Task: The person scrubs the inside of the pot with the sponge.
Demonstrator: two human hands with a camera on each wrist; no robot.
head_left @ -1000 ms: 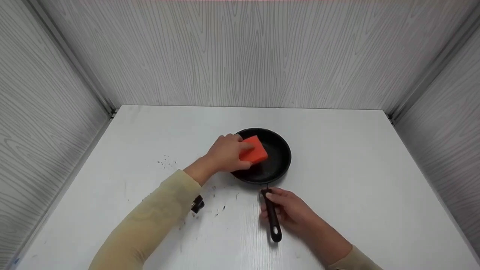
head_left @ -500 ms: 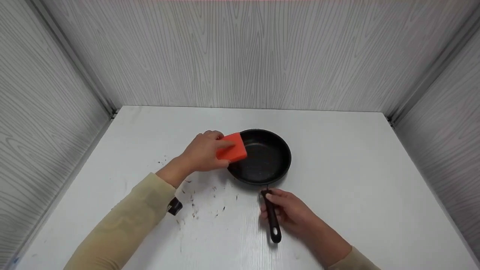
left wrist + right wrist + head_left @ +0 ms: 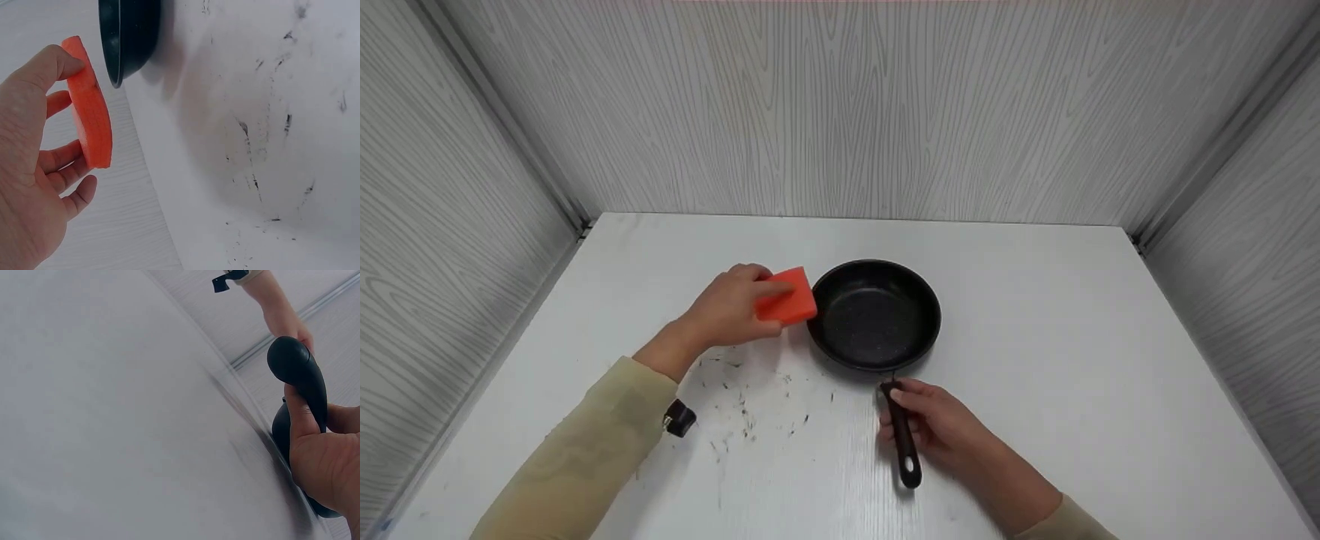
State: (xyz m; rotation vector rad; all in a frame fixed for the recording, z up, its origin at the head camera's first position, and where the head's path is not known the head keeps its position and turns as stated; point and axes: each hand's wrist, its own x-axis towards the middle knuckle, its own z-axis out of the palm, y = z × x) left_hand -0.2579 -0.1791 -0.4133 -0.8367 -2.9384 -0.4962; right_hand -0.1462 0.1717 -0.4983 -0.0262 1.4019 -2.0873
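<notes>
A black frying pan [image 3: 877, 319] sits on the white table in the head view, its handle [image 3: 905, 442] toward the person. The right hand [image 3: 941, 424] grips that handle close to the pan body, thumb on top. In the right wrist view the handle's rounded end [image 3: 288, 360] rises above the hand [image 3: 332, 461]. Just off the pan's left rim, the left hand [image 3: 731, 307] pinches an orange sponge [image 3: 787, 298] between thumb and fingers. The left wrist view has the sponge [image 3: 93, 107] edge-on, held clear of the table beside the pan's dark side [image 3: 129, 39].
Dark crumbs and smears [image 3: 746, 416] lie scattered on the table [image 3: 1057, 360], left of the pan handle. Grey wood-grain panels [image 3: 840, 112] close off the back and both sides. A small black clip-like device [image 3: 680, 418] shows at the left sleeve [image 3: 585, 457].
The left hand has drawn the orange sponge leftward, from inside the pan to just outside its left rim. The pan and the right hand on its handle have stayed nearly still.
</notes>
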